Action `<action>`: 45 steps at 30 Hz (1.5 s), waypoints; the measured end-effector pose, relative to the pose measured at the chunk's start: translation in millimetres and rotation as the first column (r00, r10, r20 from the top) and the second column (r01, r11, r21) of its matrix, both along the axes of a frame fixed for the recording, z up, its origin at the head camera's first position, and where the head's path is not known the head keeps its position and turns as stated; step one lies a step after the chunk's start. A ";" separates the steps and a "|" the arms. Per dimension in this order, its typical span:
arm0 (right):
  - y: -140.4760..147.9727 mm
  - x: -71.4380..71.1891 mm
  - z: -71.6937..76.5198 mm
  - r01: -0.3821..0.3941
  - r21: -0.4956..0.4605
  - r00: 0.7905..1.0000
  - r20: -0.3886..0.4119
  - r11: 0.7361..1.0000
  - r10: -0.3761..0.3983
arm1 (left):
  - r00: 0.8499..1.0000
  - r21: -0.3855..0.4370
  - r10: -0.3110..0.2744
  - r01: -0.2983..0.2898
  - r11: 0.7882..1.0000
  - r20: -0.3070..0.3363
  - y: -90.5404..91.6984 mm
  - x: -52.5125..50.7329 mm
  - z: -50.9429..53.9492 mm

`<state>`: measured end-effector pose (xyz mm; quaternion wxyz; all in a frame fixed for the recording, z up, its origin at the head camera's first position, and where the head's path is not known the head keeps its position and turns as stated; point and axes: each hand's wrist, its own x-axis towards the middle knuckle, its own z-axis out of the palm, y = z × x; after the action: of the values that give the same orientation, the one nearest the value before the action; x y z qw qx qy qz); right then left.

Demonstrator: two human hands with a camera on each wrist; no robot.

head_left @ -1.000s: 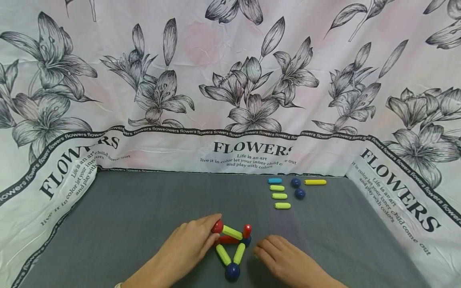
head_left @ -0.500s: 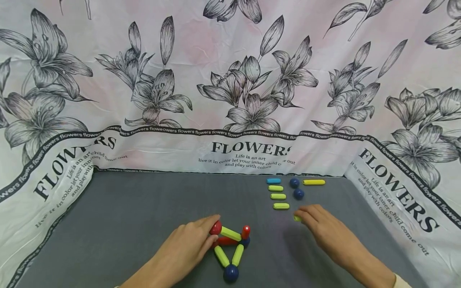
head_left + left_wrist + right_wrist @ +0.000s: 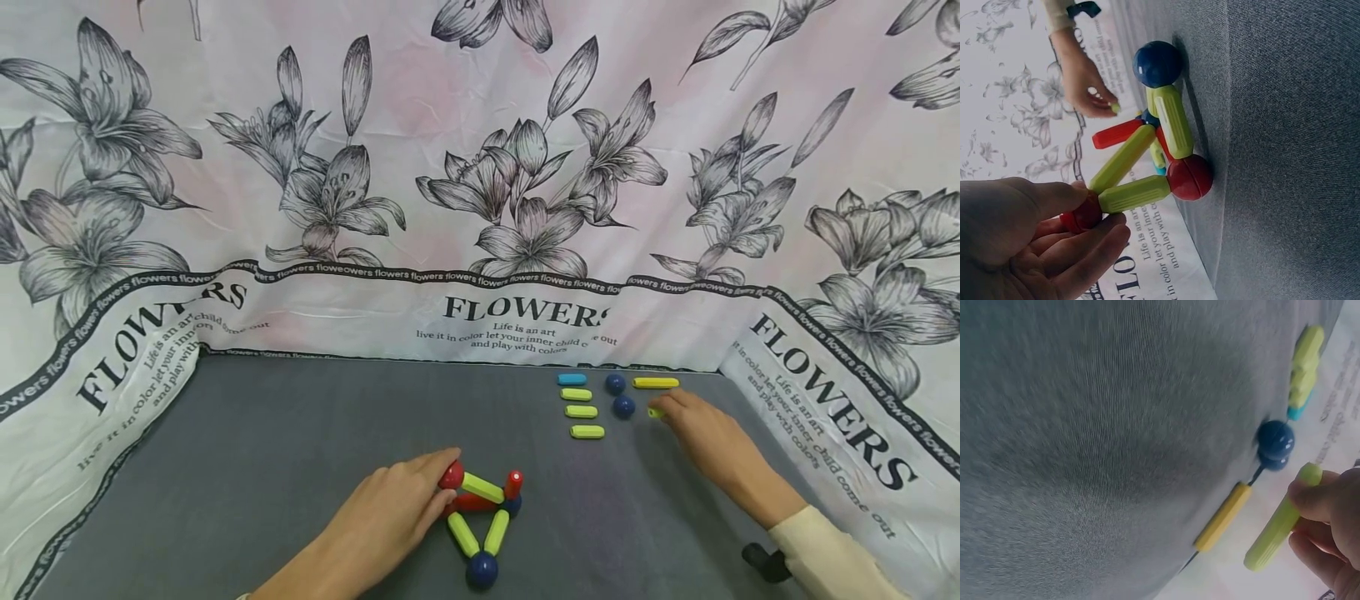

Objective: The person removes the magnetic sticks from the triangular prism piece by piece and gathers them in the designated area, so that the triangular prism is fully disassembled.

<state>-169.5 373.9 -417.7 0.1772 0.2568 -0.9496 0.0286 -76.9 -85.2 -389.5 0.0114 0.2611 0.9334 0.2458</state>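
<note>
head view, right hand [image 3: 699,429] moved near yellow rod [image 3: 656,383], pinching green rod [image 3: 655,413]

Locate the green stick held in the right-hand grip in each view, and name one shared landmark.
Head: the green stick pokes from the right-hand grip, right of centre, below the yellow stick.
Left wrist: only its tip shows, upper left.
Right wrist: lower right, slanting, mostly visible.
Shared landmark: the right-hand grip, holding it in all three.
</note>
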 end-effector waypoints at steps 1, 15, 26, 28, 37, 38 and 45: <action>1.9 -4.0 -2.0 0.009 0.002 1.000 0.013 1.000 -0.009 | 1.000 0.003 -0.002 0.002 1.000 -0.003 0.0 0.1 -0.1; 15.0 -45.1 -24.2 0.047 0.058 0.993 0.103 0.997 -0.053 | 1.000 0.000 -0.006 0.006 1.000 0.007 0.8 -1.6 0.8; 16.6 -55.3 -28.6 0.045 0.063 0.991 0.122 0.997 -0.052 | 1.000 -0.005 -0.002 0.002 1.000 0.018 0.2 -0.5 0.6; 16.8 -56.3 -29.5 0.038 0.056 0.992 0.119 0.998 -0.044 | 1.000 -0.005 -0.002 0.002 1.000 0.007 0.0 -0.5 0.1; 14.8 -61.0 -31.1 0.048 0.065 0.989 0.134 0.997 -0.057 | 1.000 -0.012 -0.003 0.003 1.000 0.003 0.2 -1.0 0.5; 14.4 -61.3 -31.1 0.050 0.067 0.989 0.136 0.996 -0.059 | 1.000 -0.013 -0.002 0.002 1.000 0.003 0.3 -1.0 0.8; 7.9 -51.5 -24.8 0.033 0.055 0.995 0.097 0.998 -0.038 | 1.000 -0.021 0.003 -0.003 1.000 0.006 0.1 -0.1 1.0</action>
<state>-221.1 381.9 -442.5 0.1242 0.2426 -0.9621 0.0129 -77.0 -85.1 -388.6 0.0166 0.2589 0.9363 0.2369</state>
